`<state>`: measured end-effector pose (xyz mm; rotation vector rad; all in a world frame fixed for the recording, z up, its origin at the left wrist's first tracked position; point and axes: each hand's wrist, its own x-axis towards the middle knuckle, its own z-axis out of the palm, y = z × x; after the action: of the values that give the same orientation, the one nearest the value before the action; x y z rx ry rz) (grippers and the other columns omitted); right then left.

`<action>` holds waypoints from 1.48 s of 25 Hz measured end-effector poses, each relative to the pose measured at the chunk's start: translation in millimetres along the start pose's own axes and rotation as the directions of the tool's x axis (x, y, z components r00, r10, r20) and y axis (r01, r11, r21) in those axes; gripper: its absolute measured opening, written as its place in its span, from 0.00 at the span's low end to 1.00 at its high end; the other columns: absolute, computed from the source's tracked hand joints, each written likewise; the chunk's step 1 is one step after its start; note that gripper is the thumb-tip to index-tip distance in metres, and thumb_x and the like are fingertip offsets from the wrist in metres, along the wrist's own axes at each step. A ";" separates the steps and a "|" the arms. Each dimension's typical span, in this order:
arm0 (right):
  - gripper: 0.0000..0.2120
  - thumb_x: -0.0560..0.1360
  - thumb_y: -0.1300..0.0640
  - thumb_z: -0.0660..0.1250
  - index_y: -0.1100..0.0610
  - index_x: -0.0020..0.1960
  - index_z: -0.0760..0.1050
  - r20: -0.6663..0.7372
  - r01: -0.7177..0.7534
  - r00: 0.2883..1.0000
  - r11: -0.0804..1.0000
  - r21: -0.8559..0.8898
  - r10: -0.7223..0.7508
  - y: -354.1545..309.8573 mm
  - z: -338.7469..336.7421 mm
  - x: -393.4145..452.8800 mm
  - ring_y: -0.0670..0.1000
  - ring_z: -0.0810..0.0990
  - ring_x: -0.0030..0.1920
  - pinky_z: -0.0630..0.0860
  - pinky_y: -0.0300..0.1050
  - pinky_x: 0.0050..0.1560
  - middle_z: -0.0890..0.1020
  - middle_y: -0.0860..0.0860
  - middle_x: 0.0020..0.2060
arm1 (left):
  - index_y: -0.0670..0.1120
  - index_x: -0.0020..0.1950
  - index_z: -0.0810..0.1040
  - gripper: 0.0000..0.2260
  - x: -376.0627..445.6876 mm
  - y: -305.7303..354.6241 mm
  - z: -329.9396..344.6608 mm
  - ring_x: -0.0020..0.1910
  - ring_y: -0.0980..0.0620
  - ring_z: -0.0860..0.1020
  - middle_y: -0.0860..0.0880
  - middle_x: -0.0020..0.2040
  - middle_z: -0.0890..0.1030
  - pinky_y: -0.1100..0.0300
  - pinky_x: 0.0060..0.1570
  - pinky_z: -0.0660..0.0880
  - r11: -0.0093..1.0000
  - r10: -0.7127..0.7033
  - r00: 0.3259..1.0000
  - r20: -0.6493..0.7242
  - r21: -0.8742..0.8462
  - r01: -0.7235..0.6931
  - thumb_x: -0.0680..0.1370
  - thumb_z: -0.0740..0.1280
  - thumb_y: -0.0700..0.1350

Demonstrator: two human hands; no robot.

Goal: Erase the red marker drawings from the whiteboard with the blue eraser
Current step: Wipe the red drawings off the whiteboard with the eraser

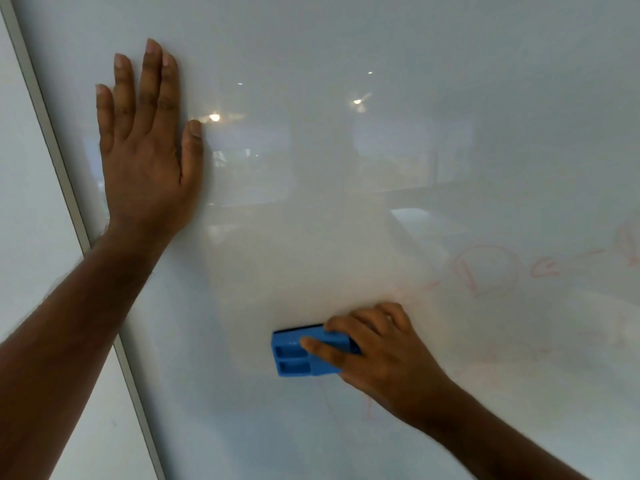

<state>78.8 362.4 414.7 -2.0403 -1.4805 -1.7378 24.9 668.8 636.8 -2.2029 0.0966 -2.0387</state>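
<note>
The whiteboard (346,168) fills most of the head view. My right hand (377,351) grips the blue eraser (298,355) low in the middle and holds it against the board. Faint red marker drawings (485,271) show to the right of the eraser, a smeared circle and strokes, with more pale red traces (369,407) just below my right hand. My left hand (145,147) lies flat on the board at the upper left, fingers straight and spread.
The board's grey metal frame (52,143) runs diagonally down the left side, with a pale wall (20,202) beyond it. The glossy surface reflects ceiling lights (214,117) and room furniture.
</note>
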 end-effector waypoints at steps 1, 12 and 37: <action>0.21 0.83 0.57 0.64 0.43 0.74 0.74 0.027 0.017 1.000 1.000 -0.011 -0.017 5.0 -4.1 -13.7 0.55 0.82 0.55 0.73 0.57 0.59 0.82 0.50 0.61 | 0.42 0.90 0.53 0.27 -0.1 -0.1 -0.3 0.89 0.37 0.50 0.42 0.90 0.54 0.45 0.87 0.42 1.000 0.000 1.000 0.001 -0.001 0.000 0.91 0.51 0.49; 0.26 0.76 0.46 0.74 0.45 0.73 0.76 -0.173 -0.308 0.936 0.951 0.009 0.305 93.5 -51.7 35.7 0.57 0.78 0.57 0.69 0.57 0.58 0.81 0.51 0.60 | 0.40 0.89 0.51 0.27 -8.5 16.4 3.3 0.88 0.31 0.48 0.38 0.90 0.51 0.40 0.86 0.41 0.999 -0.042 0.999 0.022 0.001 0.042 0.92 0.48 0.48; 0.28 0.80 0.47 0.70 0.43 0.78 0.68 0.027 -0.041 0.999 0.997 -0.058 0.042 153.2 -75.1 -84.9 0.52 0.77 0.54 0.71 0.54 0.58 0.80 0.49 0.62 | 0.33 0.88 0.48 0.32 -18.4 146.8 32.6 0.87 0.29 0.47 0.32 0.88 0.49 0.42 0.87 0.40 0.999 0.027 0.998 0.064 -0.033 -0.024 0.90 0.52 0.52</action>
<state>139.8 185.2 449.7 -2.1164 -1.4007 -1.7636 62.8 528.3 595.1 -2.2724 0.1513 -1.9645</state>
